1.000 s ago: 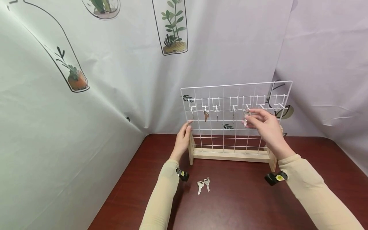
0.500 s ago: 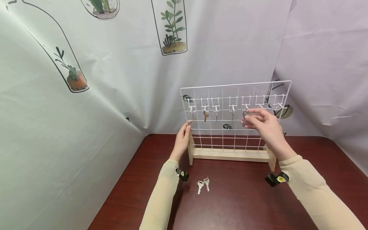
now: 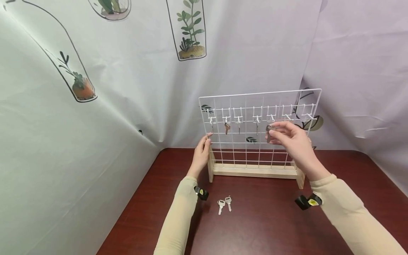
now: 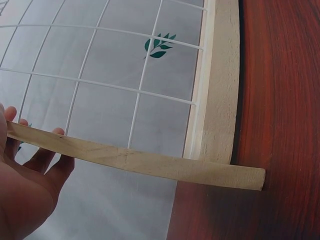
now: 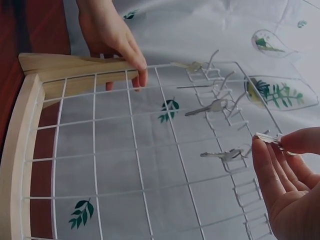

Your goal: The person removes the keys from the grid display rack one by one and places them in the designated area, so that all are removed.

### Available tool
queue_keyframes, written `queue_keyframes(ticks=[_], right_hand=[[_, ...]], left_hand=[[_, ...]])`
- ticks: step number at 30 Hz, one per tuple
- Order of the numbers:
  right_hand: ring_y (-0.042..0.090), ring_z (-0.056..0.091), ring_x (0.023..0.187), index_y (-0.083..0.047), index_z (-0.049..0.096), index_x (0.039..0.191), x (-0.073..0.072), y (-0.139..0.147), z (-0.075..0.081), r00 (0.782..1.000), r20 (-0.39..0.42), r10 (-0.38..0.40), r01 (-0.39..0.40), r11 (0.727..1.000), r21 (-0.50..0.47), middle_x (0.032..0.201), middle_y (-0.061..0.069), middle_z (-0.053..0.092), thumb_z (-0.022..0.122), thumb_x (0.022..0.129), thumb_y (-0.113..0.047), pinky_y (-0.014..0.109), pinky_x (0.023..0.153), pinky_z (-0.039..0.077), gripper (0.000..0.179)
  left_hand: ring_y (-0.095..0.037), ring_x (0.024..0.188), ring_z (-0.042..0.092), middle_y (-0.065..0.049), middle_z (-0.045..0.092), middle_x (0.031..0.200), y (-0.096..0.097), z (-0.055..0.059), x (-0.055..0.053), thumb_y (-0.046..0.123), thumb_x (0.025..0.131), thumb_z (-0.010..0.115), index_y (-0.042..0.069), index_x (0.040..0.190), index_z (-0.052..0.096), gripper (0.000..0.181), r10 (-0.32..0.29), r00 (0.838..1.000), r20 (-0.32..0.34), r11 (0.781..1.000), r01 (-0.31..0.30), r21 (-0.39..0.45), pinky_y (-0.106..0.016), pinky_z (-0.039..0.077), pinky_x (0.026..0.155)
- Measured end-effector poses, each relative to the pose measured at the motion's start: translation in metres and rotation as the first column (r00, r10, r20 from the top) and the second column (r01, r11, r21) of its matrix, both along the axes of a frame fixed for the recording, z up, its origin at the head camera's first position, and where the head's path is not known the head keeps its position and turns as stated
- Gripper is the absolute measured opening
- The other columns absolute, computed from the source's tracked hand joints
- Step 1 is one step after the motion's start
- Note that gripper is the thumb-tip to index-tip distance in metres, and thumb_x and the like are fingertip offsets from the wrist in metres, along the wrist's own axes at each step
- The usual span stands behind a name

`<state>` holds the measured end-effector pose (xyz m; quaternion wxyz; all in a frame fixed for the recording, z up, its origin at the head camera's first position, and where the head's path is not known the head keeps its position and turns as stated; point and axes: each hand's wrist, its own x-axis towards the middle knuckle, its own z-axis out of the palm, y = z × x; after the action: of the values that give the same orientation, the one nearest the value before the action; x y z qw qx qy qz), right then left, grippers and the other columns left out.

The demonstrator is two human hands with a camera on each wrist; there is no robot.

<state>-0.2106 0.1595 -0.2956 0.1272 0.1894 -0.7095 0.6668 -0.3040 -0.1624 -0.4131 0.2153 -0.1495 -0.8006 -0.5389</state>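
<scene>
My right hand (image 3: 294,147) pinches a metal key (image 3: 269,135) between thumb and fingertips, in front of the white wire rack and just below one of its hooks (image 3: 271,118). In the right wrist view this key (image 5: 267,137) shows partly, the rest covered by the fingers. My left hand (image 3: 200,156) holds the rack's left wooden upright (image 4: 125,159), with fingers behind it. Several keys hang on the hooks to the left, among them a copper-coloured key (image 3: 227,128). The two rightmost hooks carry no key.
Two silver keys, a left key (image 3: 221,207) and a right key (image 3: 228,203), lie on the dark red table (image 3: 255,219) before the rack. A wooden base bar (image 3: 255,171) joins the uprights. A pale curtain (image 3: 127,106) printed with plants hangs behind.
The key in my right hand has turned, showing its flat side more, and sits slightly lower and to the left. My left hand has stayed on the upright.
</scene>
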Motion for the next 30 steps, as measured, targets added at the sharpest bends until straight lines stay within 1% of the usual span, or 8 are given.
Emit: queue_keyframes(ticks=[3,7,10,16,19,23,28,30], right_hand=[[0.009,0.071,0.083,-0.003,0.063,0.118,0.003,-0.003,-0.003,1.000,0.005,-0.015,0.015,0.998,0.056,0.099,-0.001,0.070,0.066,0.100,-0.015,0.027,0.077,0.058,0.023],[0.011,0.071,0.082,-0.001,0.063,0.117,0.004,-0.005,-0.009,1.000,0.023,-0.004,0.003,0.998,0.065,0.097,-0.003,0.070,0.066,0.100,-0.016,0.027,0.077,0.058,0.023],[0.012,0.072,0.081,0.003,0.063,0.118,0.006,-0.006,-0.014,0.999,0.044,0.016,-0.018,0.998,0.057,0.096,-0.004,0.071,0.065,0.100,-0.015,0.028,0.078,0.058,0.025],[0.011,0.072,0.081,0.009,0.062,0.123,0.009,-0.007,-0.029,0.996,0.087,0.011,-0.021,0.993,0.115,0.097,-0.012,0.072,0.064,0.101,-0.019,0.023,0.079,0.056,0.035],[0.011,0.072,0.082,0.012,0.062,0.124,0.010,-0.009,-0.038,0.993,0.112,0.022,-0.034,0.993,0.110,0.097,-0.012,0.072,0.064,0.101,-0.018,0.024,0.080,0.057,0.037],[0.010,0.072,0.082,0.013,0.062,0.122,0.012,-0.011,-0.049,0.990,0.136,0.044,-0.057,0.994,0.092,0.097,-0.012,0.072,0.064,0.101,-0.014,0.024,0.079,0.057,0.035],[0.011,0.071,0.080,0.017,0.061,0.118,0.016,-0.014,-0.063,0.984,0.161,0.082,-0.090,0.995,0.042,0.100,-0.010,0.072,0.064,0.100,-0.009,0.027,0.077,0.058,0.032],[0.012,0.070,0.080,0.018,0.060,0.118,0.017,-0.015,-0.069,0.979,0.178,0.097,-0.102,0.995,0.021,0.101,-0.009,0.072,0.064,0.099,-0.008,0.028,0.077,0.058,0.032]], left_hand=[[-0.036,0.118,0.061,-0.007,0.057,0.144,0.000,-0.001,0.000,0.027,0.110,0.044,0.016,0.142,0.057,0.036,0.003,1.000,-0.003,1.000,-0.003,-0.001,-0.047,0.046,0.102],[-0.031,0.116,0.062,-0.007,0.057,0.143,0.000,-0.001,0.000,0.027,0.110,0.044,0.016,0.142,0.057,0.036,0.006,1.000,-0.008,1.000,-0.006,-0.005,-0.047,0.047,0.102],[-0.029,0.115,0.063,-0.007,0.058,0.142,0.000,-0.001,0.000,0.028,0.110,0.044,0.016,0.142,0.057,0.036,0.010,1.000,-0.008,1.000,-0.010,-0.011,-0.046,0.047,0.102],[-0.036,0.119,0.060,-0.009,0.058,0.142,-0.001,0.000,0.000,0.030,0.110,0.043,0.018,0.142,0.057,0.037,0.004,1.000,0.003,1.000,-0.004,-0.007,-0.048,0.046,0.103],[-0.036,0.120,0.060,-0.010,0.058,0.142,-0.001,0.002,0.000,0.030,0.110,0.043,0.017,0.143,0.057,0.037,0.003,1.000,0.004,1.000,-0.003,-0.003,-0.048,0.046,0.103],[-0.038,0.120,0.060,-0.011,0.058,0.142,-0.001,0.002,0.001,0.029,0.110,0.043,0.015,0.143,0.056,0.038,0.000,1.000,0.007,1.000,0.000,0.005,-0.048,0.045,0.104],[-0.040,0.120,0.059,-0.012,0.057,0.142,0.000,0.001,0.001,0.028,0.110,0.043,0.011,0.143,0.055,0.039,-0.010,1.000,0.005,1.000,0.010,0.010,-0.050,0.045,0.103],[-0.040,0.120,0.059,-0.011,0.057,0.143,0.000,0.001,0.001,0.028,0.110,0.042,0.012,0.143,0.056,0.039,-0.012,1.000,0.004,1.000,0.012,0.007,-0.050,0.046,0.102]])
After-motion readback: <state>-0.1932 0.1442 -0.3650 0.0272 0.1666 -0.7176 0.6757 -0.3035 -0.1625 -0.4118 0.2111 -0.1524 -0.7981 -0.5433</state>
